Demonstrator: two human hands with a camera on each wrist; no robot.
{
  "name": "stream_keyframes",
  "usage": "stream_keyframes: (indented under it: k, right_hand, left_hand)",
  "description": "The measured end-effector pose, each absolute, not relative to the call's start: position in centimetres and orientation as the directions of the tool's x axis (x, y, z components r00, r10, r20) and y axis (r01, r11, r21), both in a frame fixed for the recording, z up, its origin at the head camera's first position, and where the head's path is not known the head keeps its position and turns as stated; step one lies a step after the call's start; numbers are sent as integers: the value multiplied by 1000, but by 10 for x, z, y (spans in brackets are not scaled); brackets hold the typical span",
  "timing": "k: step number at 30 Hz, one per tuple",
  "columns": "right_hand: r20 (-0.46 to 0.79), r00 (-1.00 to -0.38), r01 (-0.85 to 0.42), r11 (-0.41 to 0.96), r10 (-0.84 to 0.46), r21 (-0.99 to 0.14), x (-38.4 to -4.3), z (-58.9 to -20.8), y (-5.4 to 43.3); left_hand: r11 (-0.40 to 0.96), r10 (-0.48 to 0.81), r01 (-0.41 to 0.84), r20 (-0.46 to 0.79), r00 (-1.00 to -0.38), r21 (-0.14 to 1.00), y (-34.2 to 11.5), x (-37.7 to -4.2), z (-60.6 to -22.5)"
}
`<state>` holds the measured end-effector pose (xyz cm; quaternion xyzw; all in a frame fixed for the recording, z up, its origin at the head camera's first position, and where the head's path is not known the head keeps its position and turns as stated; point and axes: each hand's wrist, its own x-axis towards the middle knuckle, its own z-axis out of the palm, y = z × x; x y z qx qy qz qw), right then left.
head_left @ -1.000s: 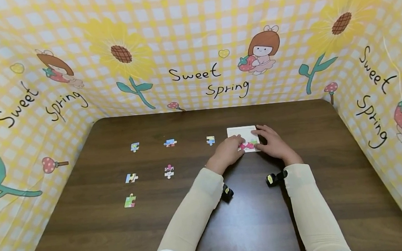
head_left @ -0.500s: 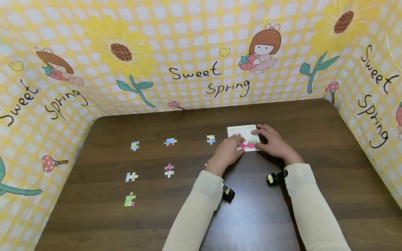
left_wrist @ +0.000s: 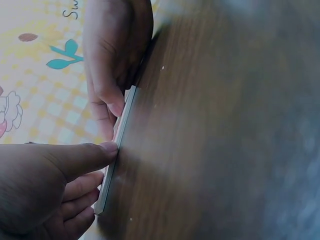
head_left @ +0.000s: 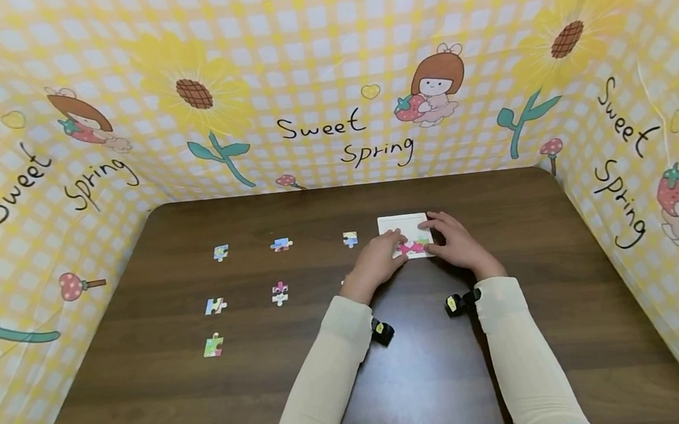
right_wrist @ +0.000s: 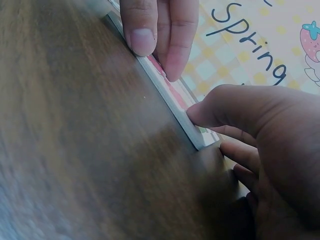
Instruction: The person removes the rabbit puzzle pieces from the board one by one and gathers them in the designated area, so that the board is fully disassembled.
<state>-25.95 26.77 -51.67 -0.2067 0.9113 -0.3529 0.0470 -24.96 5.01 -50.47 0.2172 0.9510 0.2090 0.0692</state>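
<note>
A small white puzzle tray (head_left: 402,218) lies on the table, with pink and green puzzle pieces (head_left: 413,248) along its near side and a bare white area behind them. My left hand (head_left: 377,262) holds the tray's left side, thumb at the near rim and fingertips over the pieces. At the right side my right hand (head_left: 460,247) grips the tray, its thumb on the near right corner and its fingers along the outer edge. In the right wrist view, the near edge (right_wrist: 175,111) of the tray shows between both hands. My hands cover part of the pieces.
Loose puzzle pieces lie left of the tray: a blue one (head_left: 351,239) nearest, a pink and white one (head_left: 280,294), a green one (head_left: 213,345) and several others. Another peeks out beside my left wrist. A yellow checked cloth (head_left: 314,59) walls the table's back and sides.
The head view has shifted slightly, so the whole scene sits a little further left. Both hands stay at the tray with almost no change, and the loose pieces lie as before.
</note>
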Motion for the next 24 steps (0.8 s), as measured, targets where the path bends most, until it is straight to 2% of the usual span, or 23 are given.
stream_keyframes:
  k: [24]
  right_hand:
    - [68, -913, -332, 637, -402, -696, -258, -516, 267]
  left_hand:
    - [809, 419, 355, -36, -907, 469, 50, -246, -508]
